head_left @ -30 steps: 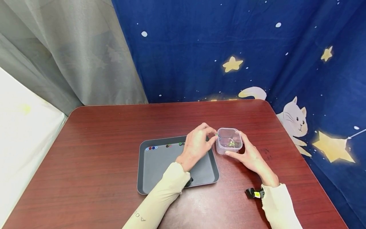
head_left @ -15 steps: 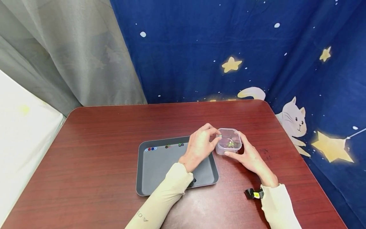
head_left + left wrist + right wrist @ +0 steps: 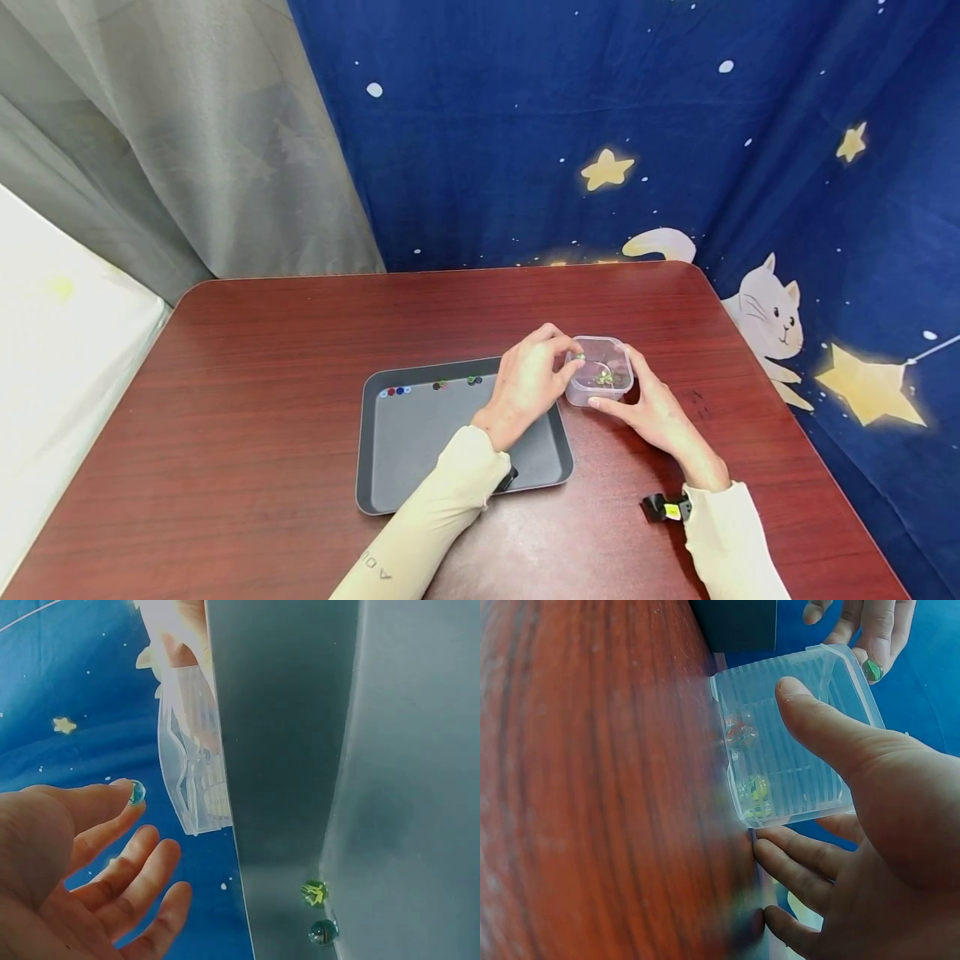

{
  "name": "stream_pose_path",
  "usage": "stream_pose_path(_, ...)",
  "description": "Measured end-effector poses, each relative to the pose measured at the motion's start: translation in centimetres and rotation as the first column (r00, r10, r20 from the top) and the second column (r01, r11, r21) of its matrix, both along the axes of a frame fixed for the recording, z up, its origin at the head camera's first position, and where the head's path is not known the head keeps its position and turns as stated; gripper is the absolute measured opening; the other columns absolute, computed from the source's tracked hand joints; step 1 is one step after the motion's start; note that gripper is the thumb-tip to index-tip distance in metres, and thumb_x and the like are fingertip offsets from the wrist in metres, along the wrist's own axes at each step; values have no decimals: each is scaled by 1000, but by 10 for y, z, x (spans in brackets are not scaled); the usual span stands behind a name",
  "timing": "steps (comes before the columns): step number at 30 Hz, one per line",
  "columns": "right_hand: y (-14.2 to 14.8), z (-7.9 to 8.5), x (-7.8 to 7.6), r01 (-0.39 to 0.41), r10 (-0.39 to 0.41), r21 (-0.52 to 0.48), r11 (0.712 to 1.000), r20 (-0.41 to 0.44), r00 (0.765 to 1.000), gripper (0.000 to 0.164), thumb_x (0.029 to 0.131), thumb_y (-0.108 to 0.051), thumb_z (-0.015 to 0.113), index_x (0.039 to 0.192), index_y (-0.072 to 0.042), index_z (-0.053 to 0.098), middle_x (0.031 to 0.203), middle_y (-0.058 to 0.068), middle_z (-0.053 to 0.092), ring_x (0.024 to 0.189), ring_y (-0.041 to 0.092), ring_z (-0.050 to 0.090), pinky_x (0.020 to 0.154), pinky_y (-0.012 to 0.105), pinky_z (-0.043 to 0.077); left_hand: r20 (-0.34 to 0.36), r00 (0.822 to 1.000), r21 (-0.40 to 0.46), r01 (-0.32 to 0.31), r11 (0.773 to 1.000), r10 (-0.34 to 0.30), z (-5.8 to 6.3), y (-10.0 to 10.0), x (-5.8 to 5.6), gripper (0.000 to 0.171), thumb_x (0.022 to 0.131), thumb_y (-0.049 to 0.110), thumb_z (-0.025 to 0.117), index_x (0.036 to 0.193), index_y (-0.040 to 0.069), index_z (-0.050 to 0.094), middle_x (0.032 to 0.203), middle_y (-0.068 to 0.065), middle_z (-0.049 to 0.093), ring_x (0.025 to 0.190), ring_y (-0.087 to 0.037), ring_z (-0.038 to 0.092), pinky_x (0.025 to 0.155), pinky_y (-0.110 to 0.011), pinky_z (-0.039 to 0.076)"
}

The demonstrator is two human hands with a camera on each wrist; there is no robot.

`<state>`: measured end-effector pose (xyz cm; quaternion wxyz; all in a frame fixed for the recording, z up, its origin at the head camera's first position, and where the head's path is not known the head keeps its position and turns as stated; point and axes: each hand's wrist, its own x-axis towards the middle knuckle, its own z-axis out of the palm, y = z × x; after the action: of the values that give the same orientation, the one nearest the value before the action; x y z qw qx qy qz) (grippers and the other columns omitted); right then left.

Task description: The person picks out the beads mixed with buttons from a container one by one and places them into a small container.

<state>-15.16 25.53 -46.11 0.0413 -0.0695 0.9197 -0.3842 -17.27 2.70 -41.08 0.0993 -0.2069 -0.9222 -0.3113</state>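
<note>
Between thumb and forefinger, my left hand (image 3: 525,379) pinches a clear glass marble (image 3: 136,793), its other fingers loosely bent. In the head view it is at the left rim of a clear plastic container (image 3: 581,397). The same marble shows a green swirl (image 3: 872,670) in the right wrist view. My right hand (image 3: 662,412) grips the container from the right, thumb on its near side. Inside lie green-yellow marbles (image 3: 756,793) and a reddish one (image 3: 740,733); their number is unclear. Left of the container, a dark grey tray (image 3: 412,458) sits partly beneath my left forearm.
Along the tray's far edge lie small groups of marbles: a blue-and-red row (image 3: 396,391), a dark-and-pink pair (image 3: 439,385), and a green-and-dark pair (image 3: 475,380). Everything stands on a reddish-brown table (image 3: 285,400). A blue curtain (image 3: 487,125) hangs behind it.
My left hand has shifted slightly right with the marble, from beside the container's left rim to just over it. My right hand keeps its hold on the container.
</note>
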Motion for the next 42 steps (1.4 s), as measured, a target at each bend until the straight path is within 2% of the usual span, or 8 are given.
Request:
stream_pose_path(12,0,1,-1,4,-4,4,1000,9,1000,98,89,-46,81,164,-25,22,147,19,55,126,39,59,107,61,46,22,1000,-16,6,1000,-6,0,1,-1,15,95,30,77,110,28,79,105,5,70,78,-6,60,69,-23,49)
stream_pose_path(23,-1,-1,-1,0,0,7,1000,-7,1000,97,89,-44,82,163,-25,23,147,19,55,127,39,59,106,60,45,49,999,-42,3,999,-1,-2,3,-2,14,94,29,78,108,29,80,98,10,65,73,-2,59,61,-19,44)
stream_pose_path(31,0,-1,0,6,-6,6,1000,-8,1000,97,89,-43,82,163,-24,23,148,19,55,128,39,58,107,61,45,60,998,-69,8,998,-4,-6,4,-3,14,94,29,78,108,29,80,95,3,66,71,-5,60,59,-20,43)
stream_pose_path(42,-1,0,0,-5,5,-1,1000,-13,1000,96,89,-42,82,163,-25,23,149,19,54,128,40,58,109,63,44,76,997,-85,1,996,6,-8,3,-3,14,94,31,77,108,29,80,97,4,68,74,-8,66,61,-22,47)
